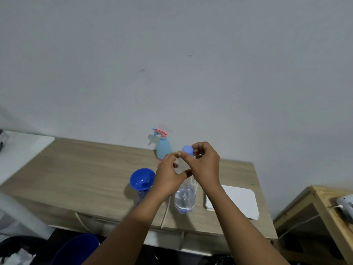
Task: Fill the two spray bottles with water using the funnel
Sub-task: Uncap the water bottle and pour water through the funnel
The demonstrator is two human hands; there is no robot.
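1. A big grey wall [172, 54] fills the top of the view.
2. A wooden table [86, 169] stands against the wall. All the task things sit on it.
3. A second wooden table [324, 203] stands off to the right, with a white cord hanging over it.
4. A dark blue bucket [76, 249] sits on the floor, below the front edge of the first table.
5. A stack of white paper [240, 201] lies on the table, to the right of the arms.
6. A clear water bottle [185, 199] stands near the front of the table. It has some water in the bottom.
7. The left hand [168, 176] wraps around the upper part of the water bottle. Its fingers are closed on it.
8. The right hand [206, 165] is up above the top of the water bottle. Its fingers pinch a small cap.
9. A light blue spray bottle [163, 148] with a pink top stands at the back, close to the wall.
10. A blue funnel [142, 178] sits in the neck of a clear bottle [142, 196], just left of the left hand. Its wide mouth tilts toward the camera.
11. The blue cap [187, 150] is off the water bottle and held in the air.
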